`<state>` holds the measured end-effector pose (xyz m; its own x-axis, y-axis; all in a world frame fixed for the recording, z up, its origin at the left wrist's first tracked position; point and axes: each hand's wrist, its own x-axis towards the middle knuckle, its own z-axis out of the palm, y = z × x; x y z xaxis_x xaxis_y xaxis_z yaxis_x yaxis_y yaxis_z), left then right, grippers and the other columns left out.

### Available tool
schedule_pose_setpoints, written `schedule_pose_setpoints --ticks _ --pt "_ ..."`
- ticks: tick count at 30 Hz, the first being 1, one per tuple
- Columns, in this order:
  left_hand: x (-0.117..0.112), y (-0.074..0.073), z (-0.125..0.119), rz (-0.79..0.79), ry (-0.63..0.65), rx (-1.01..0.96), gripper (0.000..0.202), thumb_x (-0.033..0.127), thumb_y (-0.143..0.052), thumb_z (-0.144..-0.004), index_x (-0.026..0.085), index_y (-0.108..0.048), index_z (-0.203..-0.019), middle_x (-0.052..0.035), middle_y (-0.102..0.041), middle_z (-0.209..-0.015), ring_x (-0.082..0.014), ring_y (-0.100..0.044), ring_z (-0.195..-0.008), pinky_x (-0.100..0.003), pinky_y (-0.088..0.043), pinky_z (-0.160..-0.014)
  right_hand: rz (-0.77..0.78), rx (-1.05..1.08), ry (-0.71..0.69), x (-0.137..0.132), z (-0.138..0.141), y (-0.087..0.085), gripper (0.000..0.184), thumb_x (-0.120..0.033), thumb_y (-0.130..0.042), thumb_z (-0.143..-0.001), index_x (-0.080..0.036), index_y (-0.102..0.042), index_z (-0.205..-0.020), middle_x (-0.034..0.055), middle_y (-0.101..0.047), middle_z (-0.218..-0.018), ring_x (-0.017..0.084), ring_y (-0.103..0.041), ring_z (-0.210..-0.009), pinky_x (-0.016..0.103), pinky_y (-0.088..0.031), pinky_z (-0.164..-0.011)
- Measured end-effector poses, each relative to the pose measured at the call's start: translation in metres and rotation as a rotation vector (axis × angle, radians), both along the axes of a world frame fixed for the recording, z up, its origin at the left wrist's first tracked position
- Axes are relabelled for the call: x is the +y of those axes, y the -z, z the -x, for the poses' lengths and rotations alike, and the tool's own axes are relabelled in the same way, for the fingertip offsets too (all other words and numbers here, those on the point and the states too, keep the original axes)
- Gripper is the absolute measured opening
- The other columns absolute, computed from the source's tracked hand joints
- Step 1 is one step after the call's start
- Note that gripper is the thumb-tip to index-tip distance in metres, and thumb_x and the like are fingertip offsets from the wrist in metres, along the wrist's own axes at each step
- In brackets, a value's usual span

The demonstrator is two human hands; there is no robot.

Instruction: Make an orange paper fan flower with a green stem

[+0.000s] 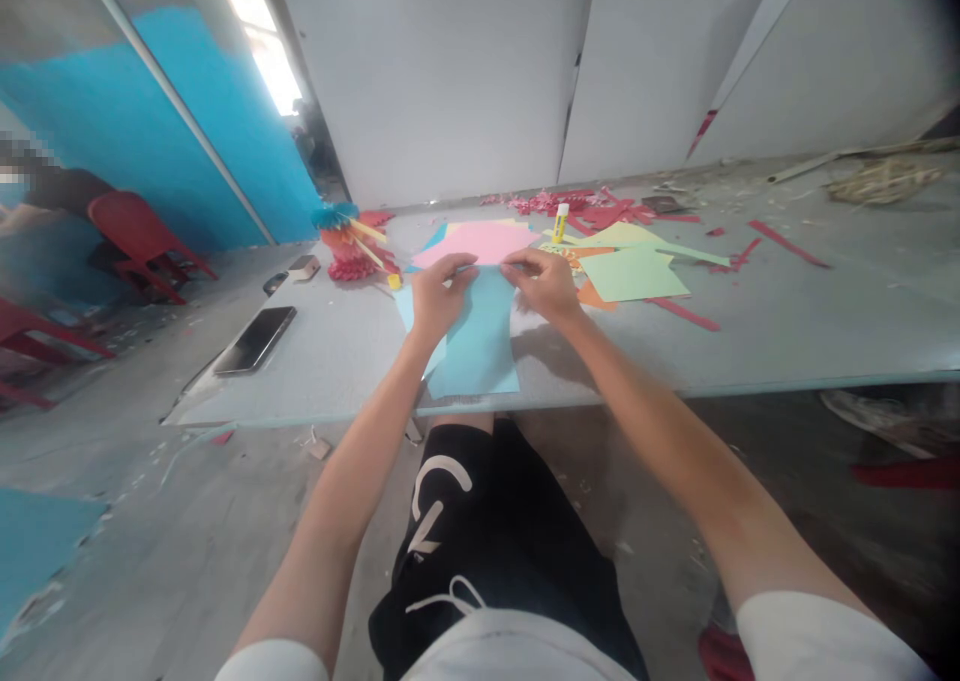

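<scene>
- Here we go: both hands work near the front edge of the worktop [337,361], with the left hand [442,296] and the right hand [544,286] closing in on the top of a light-blue paper sheet [474,339].
- Each grip is narrow, with the fingers gathered at the sheet's upper end. The hands hide the contact, but they appear to be pinching the paper rather than just pressing it.
- The sheet runs from between the hands towards the front edge. Held at the top like this, it seems to be kept taut and square to the person.
- Just beyond the hands, a pink paper sheet [480,243] tops a fanned pile of coloured paper, within easy reach.
- To the right, pale green paper sheets [634,273] overlap orange offcuts [596,296], and a glue stick [560,223] stands upright behind them, seemingly placed for a quick grab.
- Red paper scraps [540,203] gather towards the back edge, apparently pushed away from the working area.
- Over on the left, a smartphone [255,341] lies flat, well apart from the paper.
- Near the worktop's back left corner, a red-and-blue paper ornament [349,246] sits clear of the hands.
</scene>
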<state>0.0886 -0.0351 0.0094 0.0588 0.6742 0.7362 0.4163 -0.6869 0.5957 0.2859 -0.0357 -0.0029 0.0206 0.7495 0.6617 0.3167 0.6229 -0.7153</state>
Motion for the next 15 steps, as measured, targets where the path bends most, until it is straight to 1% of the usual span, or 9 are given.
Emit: schedule_pose_setpoints --ticks 5,7,9,13,15 --pt "-0.004 -0.001 -0.002 -0.012 0.036 0.051 0.011 0.02 -0.071 -0.085 0.021 -0.077 -0.095 -0.006 -0.079 -0.099 -0.0188 -0.073 -0.091 -0.03 -0.056 -0.086 -0.016 -0.029 -0.057 -0.007 0.004 -0.003 0.026 -0.044 -0.069 -0.086 -0.02 -0.077 -0.089 0.0059 -0.078 -0.09 0.023 -0.07 -0.087 0.036 -0.056 -0.081" --pt "-0.004 -0.001 -0.003 -0.006 0.062 0.034 0.013 0.022 -0.071 -0.085 0.02 -0.077 -0.096 -0.0061 -0.079 -0.1 -0.018 -0.072 -0.089 -0.03 -0.056 -0.083 -0.035 -0.03 -0.064 -0.007 0.005 -0.003 0.024 -0.042 -0.069 -0.086 -0.02 -0.077 -0.088 0.0052 -0.078 -0.089 0.023 -0.07 -0.087 0.036 -0.055 -0.083" --pt "-0.003 -0.001 -0.002 0.031 0.092 -0.011 0.014 0.026 -0.071 -0.086 0.02 -0.077 -0.097 -0.0061 -0.079 -0.099 -0.0168 -0.071 -0.085 -0.028 -0.055 -0.077 -0.066 -0.033 -0.042 -0.005 0.005 -0.002 0.021 -0.039 -0.069 -0.086 -0.02 -0.077 -0.086 0.0043 -0.078 -0.088 0.023 -0.071 -0.087 0.035 -0.055 -0.083" --pt "0.004 0.001 -0.001 0.16 0.107 -0.088 0.024 0.04 -0.068 -0.088 0.017 -0.075 -0.087 -0.0042 -0.075 -0.079 -0.015 -0.065 -0.07 -0.026 -0.05 -0.062 -0.087 -0.058 0.005 -0.003 0.004 0.0 0.019 -0.038 -0.068 -0.086 -0.021 -0.077 -0.085 0.0043 -0.079 -0.089 0.023 -0.071 -0.087 0.035 -0.054 -0.082" --pt "0.006 0.002 0.0 0.178 0.116 -0.106 0.026 0.042 -0.069 -0.087 0.016 -0.075 -0.084 -0.0038 -0.073 -0.074 -0.0148 -0.064 -0.067 -0.025 -0.049 -0.06 -0.097 -0.064 0.015 -0.003 0.004 0.0 0.019 -0.038 -0.068 -0.086 -0.021 -0.078 -0.086 0.0048 -0.079 -0.09 0.023 -0.071 -0.087 0.035 -0.054 -0.081"
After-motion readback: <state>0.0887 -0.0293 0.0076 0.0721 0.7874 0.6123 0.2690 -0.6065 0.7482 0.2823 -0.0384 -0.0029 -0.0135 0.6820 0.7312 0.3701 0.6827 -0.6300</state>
